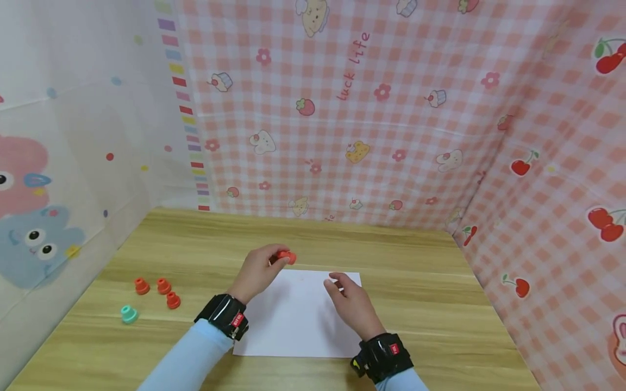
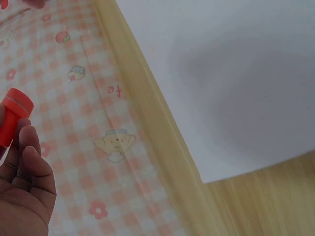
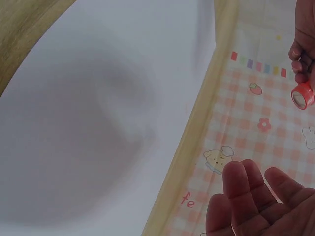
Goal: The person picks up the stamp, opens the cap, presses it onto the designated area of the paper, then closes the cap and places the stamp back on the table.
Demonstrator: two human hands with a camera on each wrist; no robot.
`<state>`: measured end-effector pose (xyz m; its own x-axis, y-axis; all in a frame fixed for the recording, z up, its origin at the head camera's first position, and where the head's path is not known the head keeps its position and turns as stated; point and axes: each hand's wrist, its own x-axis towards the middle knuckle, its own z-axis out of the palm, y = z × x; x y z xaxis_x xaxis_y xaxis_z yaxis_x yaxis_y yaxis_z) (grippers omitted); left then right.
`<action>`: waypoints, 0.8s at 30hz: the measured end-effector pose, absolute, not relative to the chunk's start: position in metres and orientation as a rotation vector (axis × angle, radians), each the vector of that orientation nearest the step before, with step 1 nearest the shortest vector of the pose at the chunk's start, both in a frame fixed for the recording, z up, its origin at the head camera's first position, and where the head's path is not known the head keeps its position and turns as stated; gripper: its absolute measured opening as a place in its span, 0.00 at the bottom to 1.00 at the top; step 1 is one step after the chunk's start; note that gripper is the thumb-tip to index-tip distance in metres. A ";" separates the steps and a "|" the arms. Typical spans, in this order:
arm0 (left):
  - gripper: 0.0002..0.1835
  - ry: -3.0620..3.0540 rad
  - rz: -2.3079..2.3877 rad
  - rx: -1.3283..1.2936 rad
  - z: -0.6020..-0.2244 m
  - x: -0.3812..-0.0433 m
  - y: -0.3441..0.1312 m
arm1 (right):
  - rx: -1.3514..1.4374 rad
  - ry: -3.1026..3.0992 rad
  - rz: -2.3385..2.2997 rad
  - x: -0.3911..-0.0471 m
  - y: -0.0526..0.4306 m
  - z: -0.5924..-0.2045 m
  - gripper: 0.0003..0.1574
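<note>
My left hand (image 1: 256, 272) pinches a small red stamp (image 1: 288, 257) above the far edge of the white paper (image 1: 298, 326). In the left wrist view the stamp (image 2: 15, 115) shows a wide round head and a narrower handle between thumb and fingers. Its round pale end face (image 3: 300, 97) turns up in the right wrist view. Over the paper's right side hovers my right hand (image 1: 356, 307), fingers loosely bent and holding nothing. A faint pinkish mark (image 1: 301, 279) shows near the paper's far edge.
Left of the paper, red stamps (image 1: 163, 286) and a teal stamp (image 1: 129, 314) stand on the wooden table (image 1: 420, 304). Patterned cloth (image 1: 323, 130) hangs behind the table and along both sides. Black camera bands (image 1: 225, 316) circle both wrists.
</note>
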<state>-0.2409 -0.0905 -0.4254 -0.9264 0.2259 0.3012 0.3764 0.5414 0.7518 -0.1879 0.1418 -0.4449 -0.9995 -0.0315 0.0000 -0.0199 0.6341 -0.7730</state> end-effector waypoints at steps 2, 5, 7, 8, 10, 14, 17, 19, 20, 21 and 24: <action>0.14 -2.619 -1.314 -0.506 -0.427 -0.242 -0.094 | -0.057 2.852 -1.295 -0.187 0.142 -0.445 0.30; 0.14 -2.632 -1.288 -0.509 -0.429 -0.242 -0.099 | -0.066 2.859 -1.267 -0.187 0.142 -0.446 0.31; 0.14 -2.640 -1.265 -0.508 -0.430 -0.243 -0.102 | -0.074 2.867 -1.242 -0.187 0.143 -0.446 0.32; 0.14 -2.646 -1.246 -0.506 -0.430 -0.244 -0.103 | -0.077 2.873 -1.224 -0.187 0.143 -0.446 0.32; 0.14 -2.658 -1.213 -0.508 -0.431 -0.245 -0.106 | -0.095 2.898 -1.179 -0.187 0.143 -0.446 0.32; 0.13 -2.691 -1.107 -0.496 -0.431 -0.250 -0.114 | -0.168 3.026 -0.969 -0.187 0.145 -0.446 0.31; 0.13 -2.714 -1.026 -0.485 -0.432 -0.254 -0.122 | -0.235 3.153 -0.739 -0.187 0.146 -0.446 0.31; 0.12 -2.733 -0.977 -0.478 -0.432 -0.256 -0.127 | -0.266 3.214 -0.603 -0.187 0.148 -0.447 0.31; 0.12 -2.742 -0.960 -0.472 -0.432 -0.257 -0.129 | -0.278 3.238 -0.547 -0.187 0.148 -0.448 0.31; 0.11 -2.751 -0.944 -0.464 -0.433 -0.258 -0.132 | -0.289 3.256 -0.495 -0.187 0.149 -0.448 0.31; 0.11 -2.776 -0.908 -0.438 -0.436 -0.260 -0.140 | -0.294 3.269 -0.409 -0.186 0.151 -0.450 0.30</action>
